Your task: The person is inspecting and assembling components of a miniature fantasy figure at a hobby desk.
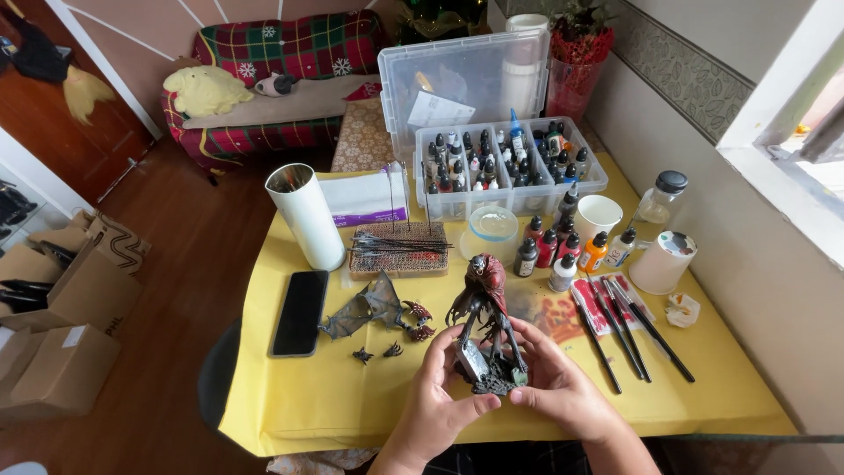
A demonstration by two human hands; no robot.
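- Yellow-covered table beside a white wall, wooden floor to the left, plaid sofa far back.
- Left hand and right hand both closed around the base of a dark red miniature figure, upright at the near middle of the table; each grip holding it from its side.
- Just left of it: loose wing piece and small spare bits; black phone further left.
- Right: brushes, paint bottles, white cup.
- Far: clear box of paint droppers, white tube.
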